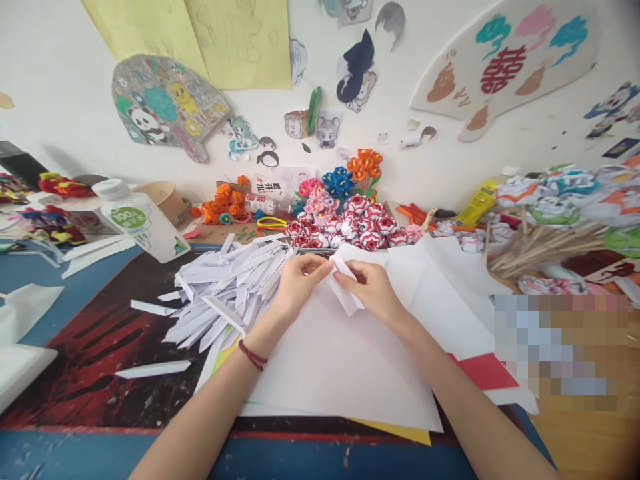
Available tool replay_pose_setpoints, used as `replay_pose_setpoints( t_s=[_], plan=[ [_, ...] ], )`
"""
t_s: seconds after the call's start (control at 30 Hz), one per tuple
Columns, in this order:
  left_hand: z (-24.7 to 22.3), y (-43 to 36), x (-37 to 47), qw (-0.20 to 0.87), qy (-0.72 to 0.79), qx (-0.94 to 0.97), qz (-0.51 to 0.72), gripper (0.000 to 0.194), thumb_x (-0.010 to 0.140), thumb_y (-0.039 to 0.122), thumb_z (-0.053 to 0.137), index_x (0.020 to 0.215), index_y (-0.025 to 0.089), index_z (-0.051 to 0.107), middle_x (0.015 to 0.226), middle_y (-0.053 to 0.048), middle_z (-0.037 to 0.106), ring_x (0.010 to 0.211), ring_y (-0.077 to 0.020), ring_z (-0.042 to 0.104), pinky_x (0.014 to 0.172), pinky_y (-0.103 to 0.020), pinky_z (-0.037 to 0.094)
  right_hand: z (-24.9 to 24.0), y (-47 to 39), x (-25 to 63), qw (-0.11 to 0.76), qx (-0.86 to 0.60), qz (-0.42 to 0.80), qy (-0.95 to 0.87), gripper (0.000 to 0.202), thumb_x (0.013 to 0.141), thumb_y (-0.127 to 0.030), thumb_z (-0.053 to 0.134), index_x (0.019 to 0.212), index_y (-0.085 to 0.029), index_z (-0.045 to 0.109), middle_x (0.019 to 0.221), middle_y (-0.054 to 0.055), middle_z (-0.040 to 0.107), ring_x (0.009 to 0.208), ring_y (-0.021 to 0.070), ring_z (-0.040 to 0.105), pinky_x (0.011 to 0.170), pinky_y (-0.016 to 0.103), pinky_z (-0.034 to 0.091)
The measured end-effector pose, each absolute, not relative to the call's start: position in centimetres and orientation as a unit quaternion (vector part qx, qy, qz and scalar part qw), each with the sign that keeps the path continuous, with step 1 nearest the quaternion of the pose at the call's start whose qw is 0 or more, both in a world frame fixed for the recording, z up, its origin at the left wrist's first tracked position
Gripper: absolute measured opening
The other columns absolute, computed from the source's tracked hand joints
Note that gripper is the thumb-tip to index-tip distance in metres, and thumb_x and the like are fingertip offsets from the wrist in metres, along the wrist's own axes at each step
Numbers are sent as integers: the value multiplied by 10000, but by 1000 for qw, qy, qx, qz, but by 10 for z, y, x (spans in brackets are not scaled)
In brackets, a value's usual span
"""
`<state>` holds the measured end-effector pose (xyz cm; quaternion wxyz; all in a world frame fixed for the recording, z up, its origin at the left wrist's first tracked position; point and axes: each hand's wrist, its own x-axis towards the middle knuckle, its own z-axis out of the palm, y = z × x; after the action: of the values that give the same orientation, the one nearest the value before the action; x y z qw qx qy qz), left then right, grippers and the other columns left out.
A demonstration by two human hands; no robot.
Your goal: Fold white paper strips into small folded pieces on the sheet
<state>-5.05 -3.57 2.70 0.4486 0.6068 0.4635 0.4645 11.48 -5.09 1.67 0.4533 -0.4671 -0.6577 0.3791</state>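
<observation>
Between my two hands is a small folded piece of white paper (345,293), held above a large white sheet (345,373). My left hand (303,283) pinches its upper left corner between thumb and forefinger. On the other side, my right hand (373,287) grips the paper's right edge, thumb in front and fingers partly hidden behind it. Close to my left hand lies a heap of folded white paper strips (225,287). Two loose strips, one of them a pointed strip (153,369), rest apart from the heap on the dark mat (100,380).
Red-and-white paper flowers (360,223) and several pipe-cleaner flowers (337,183) stand along the wall. A white bottle (143,220) leans at back left. More white sheets (440,273) and a red paper (485,371) lie to the right, near a bundle of wooden sticks (540,247).
</observation>
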Motion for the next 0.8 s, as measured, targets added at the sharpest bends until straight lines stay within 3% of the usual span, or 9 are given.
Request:
replay_pose_setpoints(
  t_s=[0.53, 0.8],
  plan=[
    [13, -38, -45, 365, 484, 619, 498, 305, 824, 448, 573, 803, 158, 662, 752, -23, 650, 649, -121, 553, 587, -225, 427, 17, -56, 107, 471, -465, 421, -620, 272, 795, -410, 632, 788, -140, 666, 754, 29, 650, 658, 162, 578, 547, 240, 405],
    [23, -39, -47, 352, 456, 662, 479, 268, 839, 409, 557, 803, 167, 665, 806, -33, 669, 708, -140, 571, 640, -239, 439, 15, -55, 109, 470, -476, 407, -623, 325, 801, -453, 604, 693, -146, 614, 622, -4, 521, 571, 128, 471, 502, 239, 341]
  ],
)
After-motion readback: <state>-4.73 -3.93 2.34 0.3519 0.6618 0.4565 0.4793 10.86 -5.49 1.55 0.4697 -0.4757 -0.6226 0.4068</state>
